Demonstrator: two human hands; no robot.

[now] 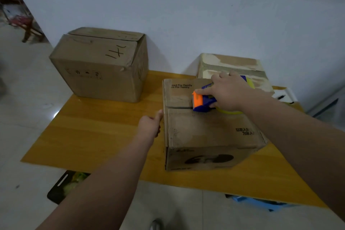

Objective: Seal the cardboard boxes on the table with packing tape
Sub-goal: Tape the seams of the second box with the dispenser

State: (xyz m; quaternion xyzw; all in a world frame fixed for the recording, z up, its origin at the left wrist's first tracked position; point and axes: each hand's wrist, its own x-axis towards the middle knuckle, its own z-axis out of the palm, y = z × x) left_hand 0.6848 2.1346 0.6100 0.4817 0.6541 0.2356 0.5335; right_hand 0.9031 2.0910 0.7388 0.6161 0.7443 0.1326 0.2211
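Observation:
A closed cardboard box (pixel 209 132) stands on the yellow wooden table (pixel 97 132), near its front right. My right hand (pixel 230 92) grips a blue and orange tape dispenser (pixel 202 101) with a yellowish tape roll, pressed on the box's top seam. My left hand (pixel 151 126) is beside the box's left wall, fingers curled, thumb touching the top left edge. A larger box (pixel 100 65) with black marker strokes stands at the table's back left. A third, worn box (pixel 231 69) sits behind the near one, by the wall.
The table stands against a white wall. A white object (pixel 283 96) lies at the table's right edge. On the tiled floor, a black bag (pixel 64 186) lies under the front edge and a blue plastic item (pixel 261 204) at the lower right. A wooden chair (pixel 28 28) stands far left.

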